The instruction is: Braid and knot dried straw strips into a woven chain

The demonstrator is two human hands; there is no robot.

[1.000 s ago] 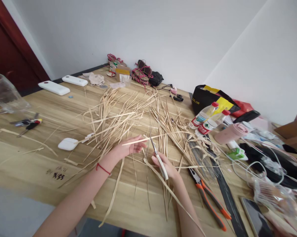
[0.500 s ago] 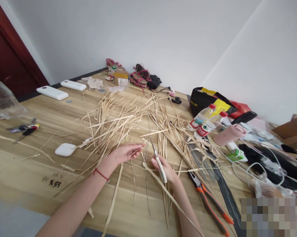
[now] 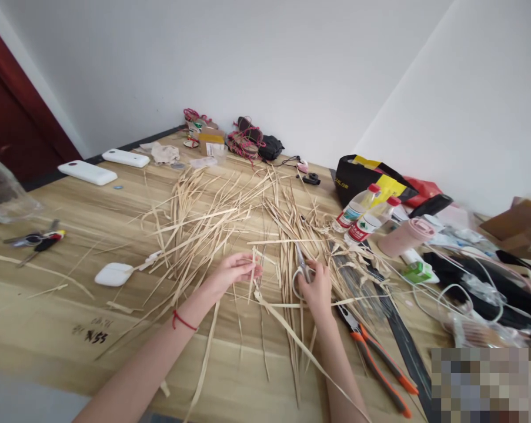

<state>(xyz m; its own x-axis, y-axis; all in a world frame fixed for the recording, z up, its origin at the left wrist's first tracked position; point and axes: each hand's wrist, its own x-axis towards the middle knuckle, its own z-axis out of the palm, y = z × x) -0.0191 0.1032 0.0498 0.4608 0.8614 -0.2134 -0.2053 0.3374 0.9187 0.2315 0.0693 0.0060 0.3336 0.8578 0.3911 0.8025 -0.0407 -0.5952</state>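
In the head view my left hand (image 3: 234, 273), with a red string at the wrist, pinches a short pale straw strip (image 3: 253, 258) that runs upright across the fingertips. My right hand (image 3: 318, 288) is closed on the handles of a pair of scissors (image 3: 299, 257), whose blades point away over the straw. Between the hands, several thin strands and a long folded strip (image 3: 287, 329) meet in a small bundle on the table. The long strip trails toward me across my right forearm. A large heap of loose straw strips (image 3: 203, 217) spreads beyond my left hand.
Orange-handled pliers (image 3: 380, 358) lie right of my right forearm. Two water bottles (image 3: 357, 205) and a pink tumbler (image 3: 406, 236) stand farther right, by cables and bags. A white case (image 3: 114, 274) and keys (image 3: 40, 239) lie left on the wooden table (image 3: 40, 305).
My right hand has moved right with the scissors, turning them from upright beside the strands to low over the straw. A pale strip now shows upright in my left fingers.
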